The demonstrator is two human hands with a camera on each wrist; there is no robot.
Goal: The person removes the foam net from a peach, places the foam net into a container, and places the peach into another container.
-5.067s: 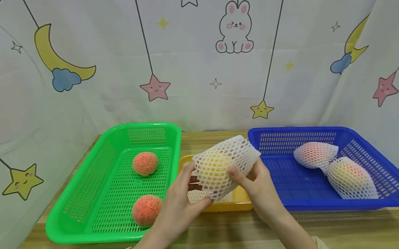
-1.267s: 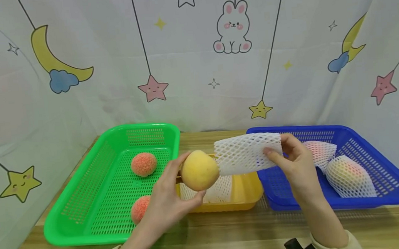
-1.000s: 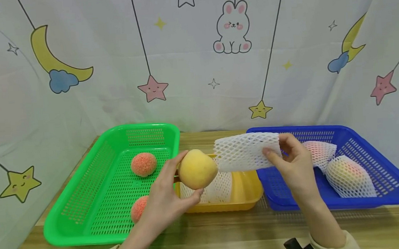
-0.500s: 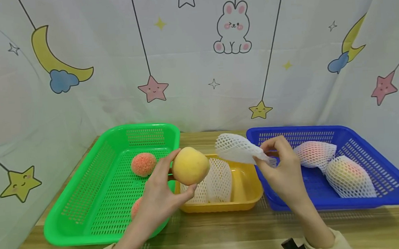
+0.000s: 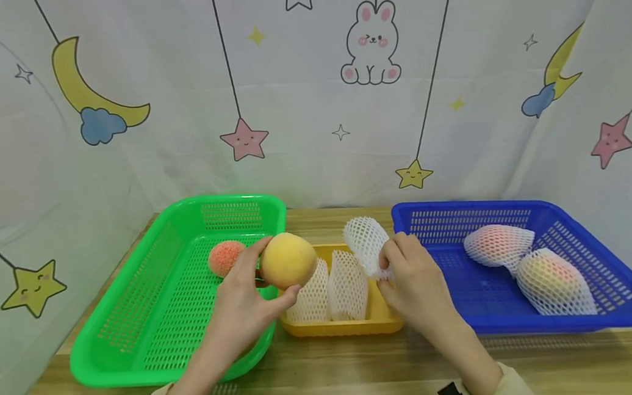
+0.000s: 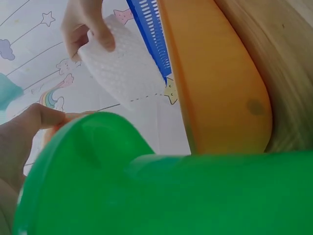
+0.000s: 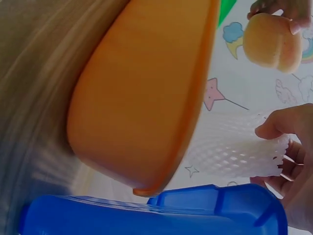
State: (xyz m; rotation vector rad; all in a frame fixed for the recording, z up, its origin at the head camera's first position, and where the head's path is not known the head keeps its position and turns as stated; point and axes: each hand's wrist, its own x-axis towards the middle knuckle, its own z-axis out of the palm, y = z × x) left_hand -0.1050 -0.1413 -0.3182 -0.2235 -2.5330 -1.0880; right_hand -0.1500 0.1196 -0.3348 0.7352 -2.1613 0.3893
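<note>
My left hand holds a bare yellow peach between fingers and thumb, above the inner rim of the green basket. A crease down the peach shows in the right wrist view. My right hand pinches one end of a white foam net sleeve, which stands up limp over the yellow tray. Inside that tray lie two more foam net sleeves, side by side. The right wrist view shows the right thumb and fingers at the edge of the held sleeve.
A rough coral-red ball sits in the green basket; my left hand and forearm hide part of this basket. To the right, a blue basket holds two net-wrapped peaches. A patterned curtain closes off the back of the wooden table.
The peach has come out of its foam net sleeve. My left hand has carried it left towards the green basket, while my right hand has brought the sleeve left, over the yellow tray.
</note>
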